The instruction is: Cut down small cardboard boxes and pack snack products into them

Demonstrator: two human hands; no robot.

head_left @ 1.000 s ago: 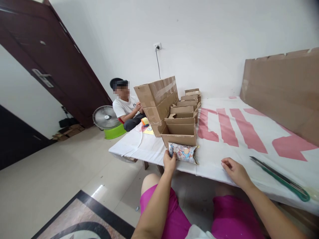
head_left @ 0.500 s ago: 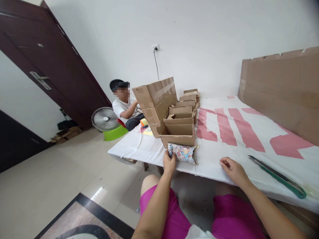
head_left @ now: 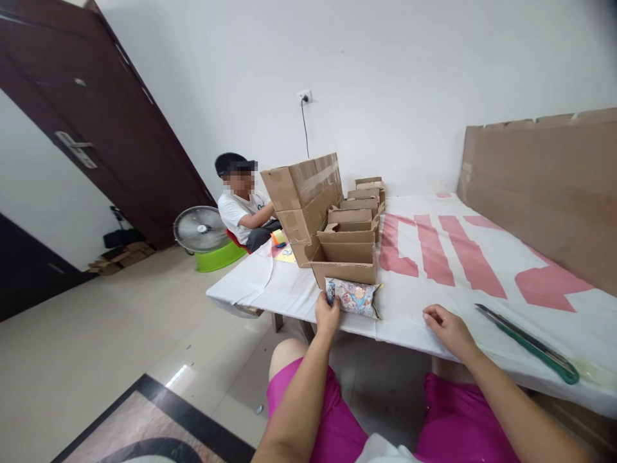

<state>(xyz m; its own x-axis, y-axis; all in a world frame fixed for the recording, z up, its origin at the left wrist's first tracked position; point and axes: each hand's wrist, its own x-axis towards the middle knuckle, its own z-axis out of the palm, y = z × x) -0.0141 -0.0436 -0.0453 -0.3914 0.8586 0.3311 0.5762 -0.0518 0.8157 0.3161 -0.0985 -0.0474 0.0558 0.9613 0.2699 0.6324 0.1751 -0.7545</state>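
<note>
My left hand (head_left: 328,313) grips the near left end of the printed packet (head_left: 353,296); right hand (head_left: 446,328) rests loosely curled, empty, on the worktop (head_left: 289,292); open carton (head_left: 346,254) just beyond the packet.

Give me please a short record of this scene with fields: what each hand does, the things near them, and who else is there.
left hand: grips the left end of a printed packet lying on the table
right hand: rests, fingers curled, on the white cloth with pink shapes; holds nothing
in front of packet: open cardboard box, first of a row of small boxes
larger box: left of the row, flaps up
long green-edged tool: on the cloth, right of the right hand
other person: sits at the far left end of the table, near a fan
</note>
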